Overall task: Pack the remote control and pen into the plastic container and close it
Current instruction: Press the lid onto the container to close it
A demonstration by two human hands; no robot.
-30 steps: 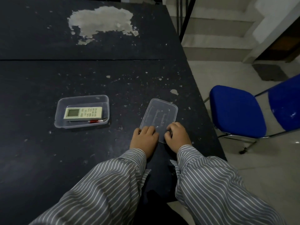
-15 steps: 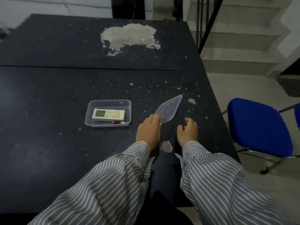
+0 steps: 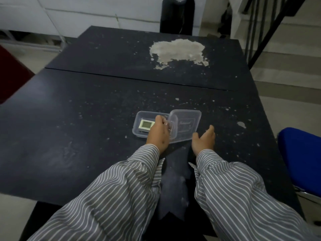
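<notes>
A clear plastic container (image 3: 137, 123) sits on the dark table (image 3: 86, 119). Inside lies a pale remote control (image 3: 145, 124); only its screen end shows, and the pen is hidden behind my hand. My left hand (image 3: 159, 133) grips the left edge of the clear lid (image 3: 186, 125) and holds it tilted over the container's right half. Just right of the lid, my right hand (image 3: 204, 140) hovers with fingers apart and holds nothing.
A blue chair (image 3: 302, 159) stands off the table's right edge. A large pale patch of worn surface (image 3: 177, 51) marks the far table top. A dark chair back (image 3: 177, 14) rises beyond the far edge. Stairs and a railing are at right.
My left hand carried the lid leftward from the table onto the container. My right hand let go of it and opened. The camera view shifted left and up.
</notes>
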